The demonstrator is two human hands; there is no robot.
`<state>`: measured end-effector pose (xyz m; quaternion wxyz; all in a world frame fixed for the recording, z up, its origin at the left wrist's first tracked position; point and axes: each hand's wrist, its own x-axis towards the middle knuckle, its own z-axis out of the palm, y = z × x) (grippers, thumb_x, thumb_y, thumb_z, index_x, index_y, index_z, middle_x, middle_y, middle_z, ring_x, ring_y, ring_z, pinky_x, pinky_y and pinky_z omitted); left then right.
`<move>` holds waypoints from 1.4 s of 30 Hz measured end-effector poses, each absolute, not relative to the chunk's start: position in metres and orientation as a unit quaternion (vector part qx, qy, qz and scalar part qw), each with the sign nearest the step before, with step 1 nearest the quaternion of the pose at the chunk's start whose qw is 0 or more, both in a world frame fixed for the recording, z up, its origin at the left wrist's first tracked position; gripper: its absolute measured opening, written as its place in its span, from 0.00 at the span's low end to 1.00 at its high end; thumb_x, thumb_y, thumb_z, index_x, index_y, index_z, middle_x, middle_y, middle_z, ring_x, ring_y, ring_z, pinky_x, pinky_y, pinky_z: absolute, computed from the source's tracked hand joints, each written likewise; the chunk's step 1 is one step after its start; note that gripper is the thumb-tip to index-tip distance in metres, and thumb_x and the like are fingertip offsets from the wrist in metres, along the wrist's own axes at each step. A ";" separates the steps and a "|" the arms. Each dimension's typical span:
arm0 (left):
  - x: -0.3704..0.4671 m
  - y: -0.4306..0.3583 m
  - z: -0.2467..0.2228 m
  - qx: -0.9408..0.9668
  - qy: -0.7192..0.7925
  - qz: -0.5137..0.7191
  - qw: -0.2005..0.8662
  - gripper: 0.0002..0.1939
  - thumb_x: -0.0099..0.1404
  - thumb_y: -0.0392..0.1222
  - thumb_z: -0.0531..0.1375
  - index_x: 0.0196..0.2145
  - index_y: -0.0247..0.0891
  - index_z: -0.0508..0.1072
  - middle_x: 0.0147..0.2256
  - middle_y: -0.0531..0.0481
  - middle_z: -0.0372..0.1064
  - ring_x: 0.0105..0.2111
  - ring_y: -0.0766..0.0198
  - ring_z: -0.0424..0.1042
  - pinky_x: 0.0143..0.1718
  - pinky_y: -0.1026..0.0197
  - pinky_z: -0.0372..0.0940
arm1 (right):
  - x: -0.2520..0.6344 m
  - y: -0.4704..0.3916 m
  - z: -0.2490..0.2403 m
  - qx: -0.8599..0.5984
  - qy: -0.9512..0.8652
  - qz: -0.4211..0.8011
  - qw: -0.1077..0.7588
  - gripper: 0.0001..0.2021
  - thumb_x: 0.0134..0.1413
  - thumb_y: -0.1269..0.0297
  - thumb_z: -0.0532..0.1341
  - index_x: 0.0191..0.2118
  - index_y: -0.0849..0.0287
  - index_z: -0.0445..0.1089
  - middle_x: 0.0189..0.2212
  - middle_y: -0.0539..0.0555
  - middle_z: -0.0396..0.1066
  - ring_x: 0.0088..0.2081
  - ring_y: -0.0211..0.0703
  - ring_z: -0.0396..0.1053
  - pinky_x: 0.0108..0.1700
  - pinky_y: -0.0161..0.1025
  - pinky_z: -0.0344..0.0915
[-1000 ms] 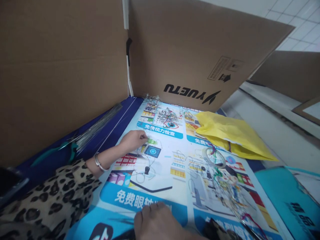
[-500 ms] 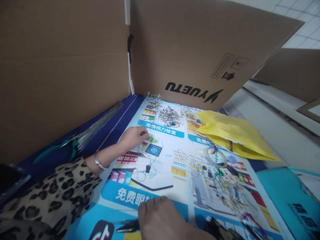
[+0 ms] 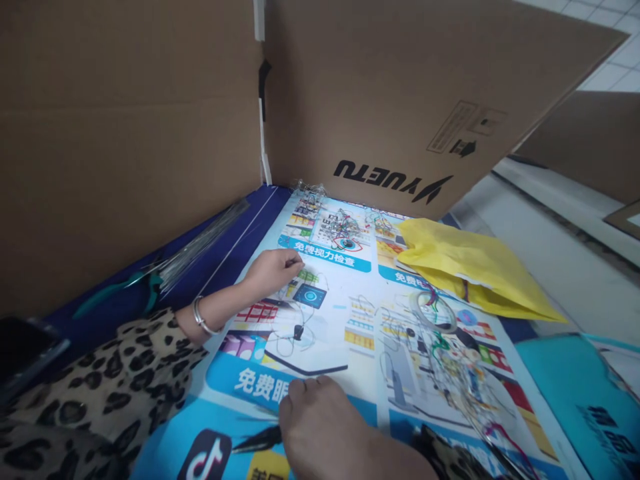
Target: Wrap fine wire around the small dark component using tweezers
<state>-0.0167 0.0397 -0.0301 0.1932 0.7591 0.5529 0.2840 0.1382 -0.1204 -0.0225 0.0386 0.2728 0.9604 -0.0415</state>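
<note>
My left hand (image 3: 274, 272) is raised over the printed poster (image 3: 320, 343), its thumb and fingertips pressed together. Whatever is in that pinch is too fine to make out. At the lower middle, my right hand (image 3: 320, 423) is closed around dark pointed pliers (image 3: 259, 440); the jaws stick out to the left and the handles are hidden. Between the hands, a loop of thin wire with a small black piece (image 3: 299, 332) lies on the poster. A tangle of wires and coloured threads (image 3: 445, 363) spreads to the right, with a roll of clear tape (image 3: 434, 312) at its upper end.
Cardboard walls (image 3: 380, 93) stand at the back and left. Teal-handled pliers (image 3: 110, 293) and a bundle of straight wires (image 3: 200, 240) lie at left, near a dark phone-like object (image 3: 27, 353). A yellow bag (image 3: 475, 267), a turquoise packet (image 3: 565, 393) and more wire tangles (image 3: 343, 227) surround the poster.
The view has shifted slightly. Both hands keep nearly the same pose; the right hand and its pliers have turned a little, and the left hand stays pinched.
</note>
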 end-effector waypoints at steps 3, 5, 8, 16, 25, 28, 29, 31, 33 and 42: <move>-0.015 0.038 -0.026 0.765 0.536 0.293 0.206 0.10 0.58 0.43 0.54 0.28 0.38 0.73 0.23 0.55 0.68 0.23 0.69 0.64 0.25 0.68 0.54 | 0.149 -0.105 -0.007 0.338 0.922 -0.183 0.048 0.02 0.40 0.68 0.56 0.25 0.59 0.64 0.23 0.52 0.68 0.21 0.37 0.61 0.20 0.34 0.49; -0.014 0.036 -0.024 0.771 0.513 0.299 0.230 0.10 0.58 0.42 0.54 0.28 0.37 0.73 0.23 0.55 0.68 0.24 0.70 0.64 0.26 0.68 0.55 | 0.159 -0.088 0.002 0.359 0.882 -0.305 0.001 0.02 0.38 0.67 0.56 0.23 0.59 0.62 0.21 0.48 0.66 0.21 0.34 0.60 0.20 0.31 0.48; -0.012 0.033 -0.021 0.767 0.479 0.313 0.290 0.10 0.58 0.42 0.54 0.28 0.36 0.72 0.24 0.54 0.68 0.25 0.69 0.64 0.28 0.68 0.57 | 0.175 -0.061 0.006 0.426 0.739 -0.519 -0.055 0.02 0.40 0.67 0.55 0.24 0.59 0.61 0.18 0.45 0.63 0.21 0.33 0.62 0.20 0.29 0.52; -0.009 0.022 0.001 0.761 0.364 0.244 0.478 0.12 0.61 0.44 0.53 0.29 0.33 0.70 0.22 0.54 0.66 0.24 0.70 0.64 0.28 0.68 0.59 | 0.203 -0.024 -0.008 0.429 0.539 -0.688 -0.227 0.03 0.40 0.69 0.57 0.26 0.60 0.62 0.16 0.47 0.66 0.18 0.34 0.63 0.21 0.31 0.57; -0.005 0.014 0.004 0.871 0.287 0.176 0.358 0.10 0.62 0.39 0.53 0.35 0.36 0.74 0.32 0.50 0.71 0.32 0.67 0.69 0.35 0.67 0.60 | 0.209 -0.019 -0.012 0.429 0.535 -0.685 -0.245 0.04 0.40 0.70 0.59 0.26 0.61 0.62 0.17 0.46 0.66 0.19 0.33 0.64 0.25 0.32 0.59; -0.003 0.009 0.008 0.899 0.288 0.146 0.295 0.10 0.62 0.38 0.52 0.35 0.38 0.74 0.32 0.51 0.72 0.32 0.67 0.69 0.34 0.68 0.59 | 0.209 -0.019 -0.011 0.425 0.544 -0.684 -0.235 0.04 0.40 0.69 0.59 0.26 0.61 0.63 0.17 0.46 0.65 0.20 0.33 0.64 0.25 0.32 0.60; -0.002 0.007 0.010 0.907 0.290 0.138 0.273 0.10 0.62 0.37 0.52 0.35 0.38 0.74 0.33 0.51 0.72 0.32 0.67 0.69 0.33 0.68 0.59 | 0.209 -0.019 -0.010 0.423 0.549 -0.683 -0.229 0.04 0.40 0.68 0.60 0.26 0.61 0.63 0.17 0.46 0.65 0.20 0.33 0.64 0.26 0.32 0.60; 0.000 0.003 0.014 0.920 0.295 0.122 0.228 0.10 0.62 0.36 0.52 0.34 0.39 0.74 0.32 0.51 0.72 0.32 0.66 0.69 0.32 0.68 0.58 | 0.211 -0.019 -0.008 0.419 0.565 -0.678 -0.212 0.05 0.41 0.67 0.60 0.27 0.61 0.64 0.17 0.46 0.65 0.21 0.34 0.65 0.26 0.32 0.60; 0.002 0.000 0.016 0.933 0.299 0.105 0.173 0.09 0.61 0.35 0.53 0.31 0.39 0.73 0.29 0.52 0.71 0.29 0.66 0.69 0.30 0.67 0.57 | 0.212 -0.018 -0.006 0.421 0.587 -0.663 -0.195 0.05 0.42 0.66 0.60 0.28 0.61 0.65 0.18 0.46 0.65 0.22 0.34 0.65 0.26 0.32 0.60; -0.010 0.011 0.010 0.946 0.310 0.081 -0.044 0.07 0.58 0.31 0.53 0.26 0.37 0.69 0.25 0.50 0.67 0.28 0.63 0.66 0.30 0.63 0.56 | 0.217 -0.014 -0.006 0.525 0.650 -0.540 -0.100 0.10 0.42 0.65 0.58 0.34 0.61 0.67 0.20 0.48 0.68 0.23 0.36 0.67 0.26 0.32 0.61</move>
